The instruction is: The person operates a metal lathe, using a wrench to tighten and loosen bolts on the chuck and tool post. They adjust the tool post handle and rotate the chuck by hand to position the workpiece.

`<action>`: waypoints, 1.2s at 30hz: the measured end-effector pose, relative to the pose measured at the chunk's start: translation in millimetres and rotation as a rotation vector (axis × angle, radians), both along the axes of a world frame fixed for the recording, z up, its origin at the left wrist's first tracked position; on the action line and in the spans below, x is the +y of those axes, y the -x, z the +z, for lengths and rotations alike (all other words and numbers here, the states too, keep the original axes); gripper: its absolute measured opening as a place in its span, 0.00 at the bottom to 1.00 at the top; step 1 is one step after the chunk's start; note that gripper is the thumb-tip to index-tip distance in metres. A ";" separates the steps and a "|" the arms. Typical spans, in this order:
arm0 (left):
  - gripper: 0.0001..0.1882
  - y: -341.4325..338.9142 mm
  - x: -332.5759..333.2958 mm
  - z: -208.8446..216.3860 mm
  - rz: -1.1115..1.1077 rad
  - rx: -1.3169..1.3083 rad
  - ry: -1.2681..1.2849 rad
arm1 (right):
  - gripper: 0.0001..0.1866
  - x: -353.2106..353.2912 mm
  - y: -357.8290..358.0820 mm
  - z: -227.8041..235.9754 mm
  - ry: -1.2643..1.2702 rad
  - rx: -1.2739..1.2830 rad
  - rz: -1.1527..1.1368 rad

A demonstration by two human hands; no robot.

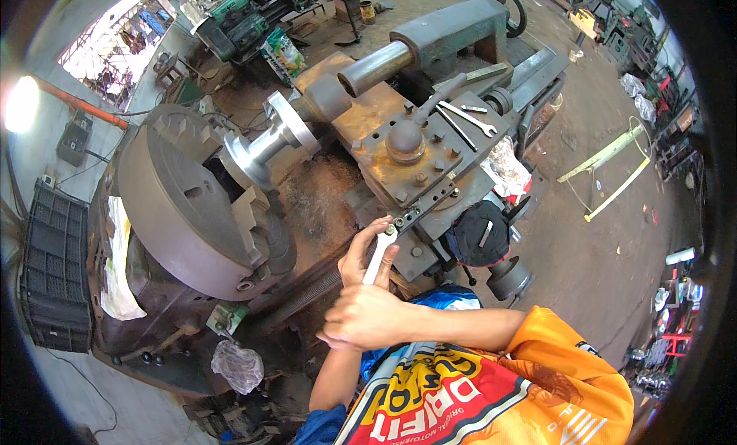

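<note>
I have the right hand closed firmly round the handle of the silver wrench, toward seven o'clock from its head; the left hand is partly curled about that head, touching it, though I cannot tell whether it pinches or only guides. The wrench lies near the centre of my view, its head at a fitting on the eight o'clock end of a metal strip beside the tool post. I judge work on this fitting to be under way: the tool looks engaged, but from here I can't read whether it is loosening or tightening, or how the strip's other fasteners stand. At eleven o'clock from the hands, the flanged workpiece already sits at the chuck, which lies toward ten. A second wrench rests unused at one o'clock, and a dark cap sits just short of three.
</note>
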State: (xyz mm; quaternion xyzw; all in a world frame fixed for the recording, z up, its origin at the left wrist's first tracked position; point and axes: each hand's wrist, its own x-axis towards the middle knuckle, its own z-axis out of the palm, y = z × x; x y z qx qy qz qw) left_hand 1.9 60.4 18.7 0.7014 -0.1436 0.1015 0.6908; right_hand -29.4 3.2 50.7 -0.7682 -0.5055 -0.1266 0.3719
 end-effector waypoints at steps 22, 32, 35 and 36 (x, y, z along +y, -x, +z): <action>0.24 -21.1 -2.1 1.9 -0.080 0.135 0.061 | 0.30 -134.7 -98.7 50.9 -1.267 0.840 -0.371; 0.19 -20.2 -3.4 -2.4 -0.045 0.204 0.037 | 0.22 -44.7 -139.6 97.1 -0.690 0.708 -0.231; 0.19 -21.3 -5.3 -2.4 -0.021 0.251 0.027 | 0.25 -45.5 -134.2 99.6 -0.698 0.681 -0.148; 0.19 -21.7 -5.2 -1.1 -0.031 0.201 0.016 | 0.25 -52.6 -131.3 98.0 -0.757 0.693 -0.182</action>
